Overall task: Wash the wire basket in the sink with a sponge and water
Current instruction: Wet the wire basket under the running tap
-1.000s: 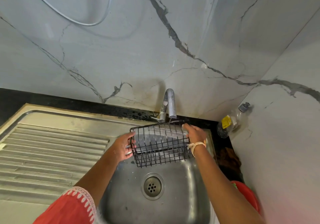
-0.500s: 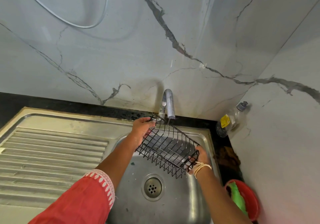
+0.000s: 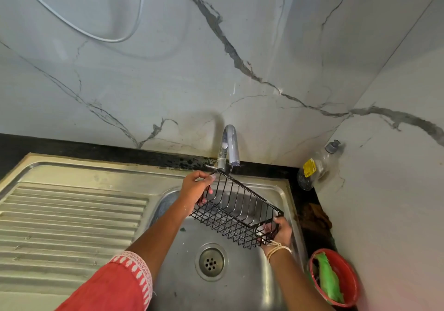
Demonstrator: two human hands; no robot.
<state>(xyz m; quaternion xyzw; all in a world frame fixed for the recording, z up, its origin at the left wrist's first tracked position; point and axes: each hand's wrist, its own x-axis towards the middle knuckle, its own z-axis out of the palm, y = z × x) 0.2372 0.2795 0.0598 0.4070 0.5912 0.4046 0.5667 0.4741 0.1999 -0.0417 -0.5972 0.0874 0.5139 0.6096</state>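
Nearest: red sleeve point(image 3: 115, 284) on the left arm, thread band point(image 3: 276, 248) on the right wrist. Sink point(image 3: 240, 286) below, drain point(image 3: 211, 261) bare. Red bowl point(image 3: 348, 272) with a green item sits on the dark surface point(image 3: 310, 205) to the right. Wire basket point(image 3: 236, 211) is held in the air over the basin, tilted, far end high. Right hand point(image 3: 280, 232) grips the low near end, fingers curled through the wires. Left hand point(image 3: 195, 188) pinches the high end right under the tap point(image 3: 230, 146). Thin stream of water drops from the spout onto the rim. Clear bottle point(image 3: 317, 166) stands in the back corner.
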